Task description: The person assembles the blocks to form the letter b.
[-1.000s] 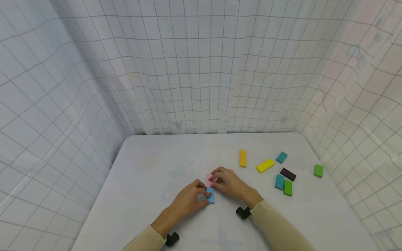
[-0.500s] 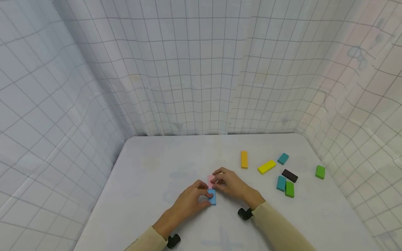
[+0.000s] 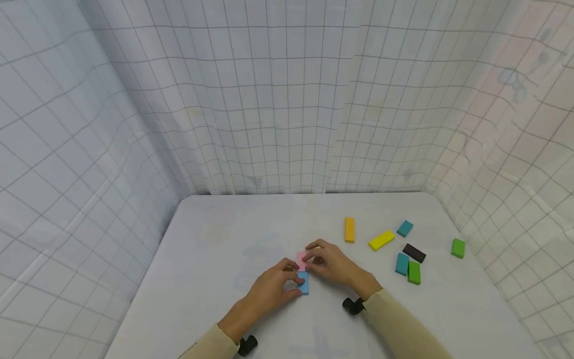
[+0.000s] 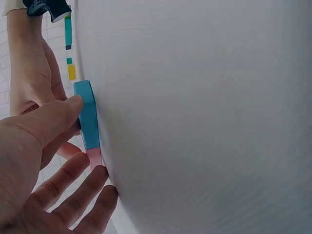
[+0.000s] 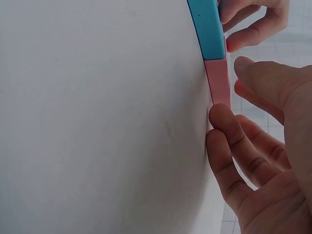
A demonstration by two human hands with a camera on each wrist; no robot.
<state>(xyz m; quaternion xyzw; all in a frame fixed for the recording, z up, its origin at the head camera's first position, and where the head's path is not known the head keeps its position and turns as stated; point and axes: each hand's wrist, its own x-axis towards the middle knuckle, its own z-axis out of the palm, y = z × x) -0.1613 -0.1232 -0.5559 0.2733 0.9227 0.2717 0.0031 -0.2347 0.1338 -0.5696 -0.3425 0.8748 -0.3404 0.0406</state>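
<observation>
little had shifted: left hand (image 3: 272, 284) pinched the blue block (image 3: 305, 288), right hand (image 3: 331, 263) the pink block (image 3: 301, 263), ends touching, seemingly aligned.

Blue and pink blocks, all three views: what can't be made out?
Pink block, head view: right side partly hidden by the right grip.
Blue block, right wrist view: one end cut off by the top edge.
Blue block, head view: partly covered by the left grip.
Pink block, left wrist view: lower end hidden by the left grip.

Blue blk (image 5: 208, 30), pink blk (image 5: 218, 80) end-to-end
</observation>
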